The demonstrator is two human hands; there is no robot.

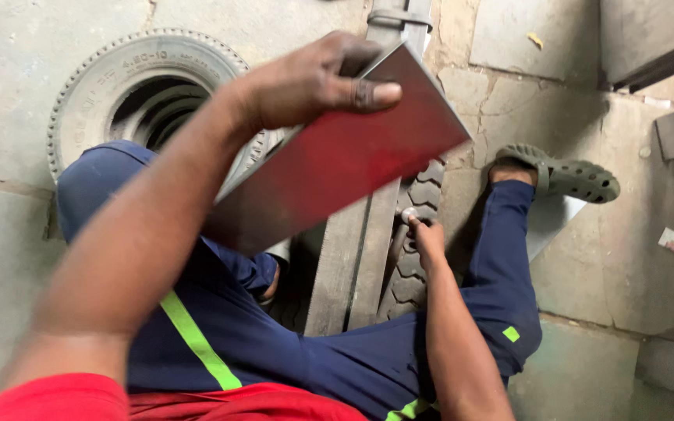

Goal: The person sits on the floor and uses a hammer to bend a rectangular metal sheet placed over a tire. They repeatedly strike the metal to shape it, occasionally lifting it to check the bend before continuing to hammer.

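Your left hand (313,82) gripped the red metal sheet (337,160) above your knees, lifted clear of the tyre (411,242). Your right hand (428,240) pinched a small bolt (409,213) below it, likely calling for careful seating.

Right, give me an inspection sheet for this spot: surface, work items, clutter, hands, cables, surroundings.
Surface: worn concrete floor, stained, with joints.
Work items: flat red metal plate held tilted; long grey metal bar lying over a dark tyre.
Clutter: paper scraps on the floor.
Hands: left hand grips the plate's upper edge; right hand pinches a small pale thing at the tyre, kind unclear.
Cables: nothing seen.
Surroundings: second tyre lying flat; sandalled foot on a pale sheet.
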